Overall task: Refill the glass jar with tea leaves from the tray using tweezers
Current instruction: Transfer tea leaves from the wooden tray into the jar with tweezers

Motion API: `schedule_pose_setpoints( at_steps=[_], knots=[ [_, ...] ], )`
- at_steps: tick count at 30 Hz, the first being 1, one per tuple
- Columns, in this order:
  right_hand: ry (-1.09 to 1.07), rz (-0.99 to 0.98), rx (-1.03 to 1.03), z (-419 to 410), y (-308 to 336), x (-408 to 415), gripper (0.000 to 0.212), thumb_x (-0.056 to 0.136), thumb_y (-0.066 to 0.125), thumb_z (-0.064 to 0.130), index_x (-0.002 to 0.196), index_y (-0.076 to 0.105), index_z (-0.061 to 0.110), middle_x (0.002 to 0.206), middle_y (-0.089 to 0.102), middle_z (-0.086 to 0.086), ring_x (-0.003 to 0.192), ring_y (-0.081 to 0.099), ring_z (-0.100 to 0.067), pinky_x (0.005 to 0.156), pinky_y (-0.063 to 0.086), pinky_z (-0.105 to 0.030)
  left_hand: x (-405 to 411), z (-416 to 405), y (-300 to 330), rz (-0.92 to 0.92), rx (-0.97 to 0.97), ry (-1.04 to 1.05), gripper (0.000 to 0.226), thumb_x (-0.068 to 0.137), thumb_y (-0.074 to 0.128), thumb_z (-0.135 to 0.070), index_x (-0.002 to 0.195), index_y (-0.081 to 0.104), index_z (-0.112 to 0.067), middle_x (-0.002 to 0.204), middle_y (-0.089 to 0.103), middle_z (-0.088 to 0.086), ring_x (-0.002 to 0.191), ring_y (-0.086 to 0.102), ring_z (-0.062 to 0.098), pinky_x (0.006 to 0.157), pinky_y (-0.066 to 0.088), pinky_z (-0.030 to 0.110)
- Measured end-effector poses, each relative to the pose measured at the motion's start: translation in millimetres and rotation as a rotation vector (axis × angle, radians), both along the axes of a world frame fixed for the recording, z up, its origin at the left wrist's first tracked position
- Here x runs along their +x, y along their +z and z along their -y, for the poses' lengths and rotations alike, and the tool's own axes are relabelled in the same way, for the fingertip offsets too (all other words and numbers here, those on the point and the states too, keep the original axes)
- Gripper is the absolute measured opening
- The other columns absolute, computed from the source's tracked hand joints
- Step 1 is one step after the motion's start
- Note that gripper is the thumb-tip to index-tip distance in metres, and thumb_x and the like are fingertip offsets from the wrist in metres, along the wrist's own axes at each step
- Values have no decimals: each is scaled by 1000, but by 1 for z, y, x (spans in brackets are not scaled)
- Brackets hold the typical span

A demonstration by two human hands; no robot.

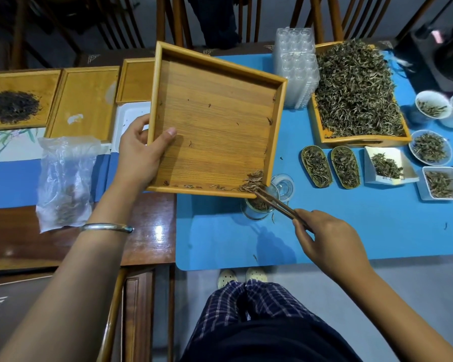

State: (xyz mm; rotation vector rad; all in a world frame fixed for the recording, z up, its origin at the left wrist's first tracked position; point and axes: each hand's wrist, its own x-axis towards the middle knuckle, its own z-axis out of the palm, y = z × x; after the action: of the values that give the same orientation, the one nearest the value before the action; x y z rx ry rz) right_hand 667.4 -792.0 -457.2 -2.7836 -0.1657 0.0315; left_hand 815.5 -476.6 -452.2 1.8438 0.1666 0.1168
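Head view | left hand (pixel 139 150) grips tilted tray (pixel 215 121) | right hand (pixel 324 236) pinches tweezers (pixel 277 205) at corner leaves (pixel 254 182) | advise: keep corner above jar (pixel 258 209), sweep gently.

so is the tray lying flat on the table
No, the left hand holds the tray up and tilted, so the tea leaves are gathered in its low corner over the jar.

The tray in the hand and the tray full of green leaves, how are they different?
The held tray is tilted up in the left hand; the full tray rests flat on the blue mat. The held tray is nearly bare, with brownish leaves gathered in one low corner; the full tray is heaped with greenish leaves. Both are wooden with raised rims.
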Motion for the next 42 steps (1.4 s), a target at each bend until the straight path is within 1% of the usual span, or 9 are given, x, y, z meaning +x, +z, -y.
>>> schedule_pose_setpoints(
  at_steps=[7,11,16,20,24,29,35,39,42],
  knots=[
    [-22,86,19,-1,14,-1,15,84,68,13,98,70,9,63,60,-6,49,58,-31,39,43,-33,-3,2,2,6,-2,0,36,92,70,-18,124,57,-8,93,70,-10,76,70,-5,64,53,10],
    [-16,148,17,-14,19,22,13,89,63,16,99,69,10,68,62,-6,53,59,-32,41,42,-32,-3,4,4,12,-2,6,31,92,70,-17,120,57,-13,92,70,-10,76,70,-6,64,52,10],
    [-32,159,-56,-25,13,34,10,89,63,17,93,67,8,65,59,-7,48,55,-32,41,27,-25,-3,3,5,29,22,11,22,94,69,-25,113,58,-21,88,71,-12,76,69,-6,64,52,12],
    [-50,99,-74,-19,6,16,11,88,63,17,92,68,8,62,58,-8,45,54,-33,37,35,-29,-3,3,4,33,27,19,20,95,66,-29,113,60,-22,88,71,-12,76,68,-7,63,51,10],
    [-58,52,-51,-14,8,3,14,88,63,16,97,70,7,62,59,-9,46,55,-35,37,43,-35,-2,2,2,32,21,16,15,95,67,-26,109,60,-25,85,71,-13,74,67,-7,62,50,9],
    [-71,229,15,-17,30,38,18,92,58,17,102,68,6,72,64,-11,55,59,-34,43,46,-36,-1,2,0,9,25,-8,26,94,68,-26,117,60,-19,95,71,-9,80,69,-4,66,52,12],
    [-189,366,-117,-18,46,110,25,98,45,19,98,62,0,80,62,-21,64,59,-39,52,28,-32,0,4,2,20,47,-14,28,95,66,-27,120,60,-17,98,71,-8,83,69,-4,68,52,11],
    [-252,323,-190,-21,51,135,24,97,42,14,91,60,0,83,63,-21,66,57,-37,54,26,-31,2,5,2,10,42,-9,29,95,66,-25,121,60,-14,95,71,-8,80,68,-5,67,52,11],
    [-296,282,-180,-23,48,133,25,97,41,14,87,59,-1,81,62,-20,61,45,-30,53,24,-31,1,5,1,3,33,2,32,95,66,-23,123,60,-9,94,71,-8,78,68,-6,66,51,11]
  ],
)
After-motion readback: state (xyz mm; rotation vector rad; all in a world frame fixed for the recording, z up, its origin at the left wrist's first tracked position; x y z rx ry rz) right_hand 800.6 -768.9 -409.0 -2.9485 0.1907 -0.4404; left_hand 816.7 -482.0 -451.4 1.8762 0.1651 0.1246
